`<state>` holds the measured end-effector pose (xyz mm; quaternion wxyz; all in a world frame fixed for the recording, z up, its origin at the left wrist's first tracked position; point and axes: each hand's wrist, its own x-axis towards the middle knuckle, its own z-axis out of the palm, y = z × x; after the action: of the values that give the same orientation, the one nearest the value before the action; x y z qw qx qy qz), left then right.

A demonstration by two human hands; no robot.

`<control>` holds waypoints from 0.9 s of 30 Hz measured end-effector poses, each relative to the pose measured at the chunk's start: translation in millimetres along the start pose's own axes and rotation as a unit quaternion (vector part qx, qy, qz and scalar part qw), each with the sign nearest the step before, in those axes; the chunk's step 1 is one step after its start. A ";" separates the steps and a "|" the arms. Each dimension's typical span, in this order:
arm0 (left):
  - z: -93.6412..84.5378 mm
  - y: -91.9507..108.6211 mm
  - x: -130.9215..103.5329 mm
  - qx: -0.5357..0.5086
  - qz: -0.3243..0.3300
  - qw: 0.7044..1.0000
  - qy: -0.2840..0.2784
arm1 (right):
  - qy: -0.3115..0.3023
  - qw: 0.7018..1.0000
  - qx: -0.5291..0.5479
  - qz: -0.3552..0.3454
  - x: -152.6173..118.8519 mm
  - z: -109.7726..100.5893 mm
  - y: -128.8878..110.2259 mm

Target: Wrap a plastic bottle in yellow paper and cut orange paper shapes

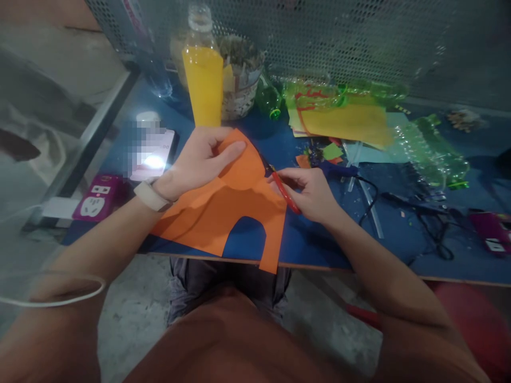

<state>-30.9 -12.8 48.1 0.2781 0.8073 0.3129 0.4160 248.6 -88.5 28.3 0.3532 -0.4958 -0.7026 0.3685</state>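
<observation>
My left hand [207, 157] pinches the top of a piece of orange paper [243, 167], thumb on its face and fingers behind. Red-handled scissors [285, 191] sit in my right hand [307, 191], their dark blades pointing up and left along the paper's right edge. Below lies a larger orange sheet [199, 218] with an arch-shaped cutout; one strip of it hangs over the table's front edge. Whether the held piece is joined to this sheet I cannot tell. Just behind my left hand stands a clear bottle covered or filled with yellow [203, 85].
A phone [154, 157] and a purple power socket [98, 198] lie on the blue table [319, 244] at left. Behind stands a patterned tub [241, 85]. To the right are yellow sheets [339, 119], green plastic bottles [433, 151], paper scraps [331, 151] and dark cords [435, 229].
</observation>
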 end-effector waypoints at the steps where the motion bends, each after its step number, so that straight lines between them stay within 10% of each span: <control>1: 0.3 0.2 -0.1 0.002 0.000 1.000 0.000 | 0.005 1.000 0.000 0.000 -0.3 0.1 -0.3; 27: 1.5 1.7 -2.5 0.014 -0.028 0.999 0.038 | 0.050 0.999 -0.007 0.005 -3.6 1.8 0.4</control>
<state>-30.2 -16.0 47.3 0.2664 0.7856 0.3517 0.4338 248.1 -92.2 26.7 0.3820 -0.5198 -0.6842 0.3401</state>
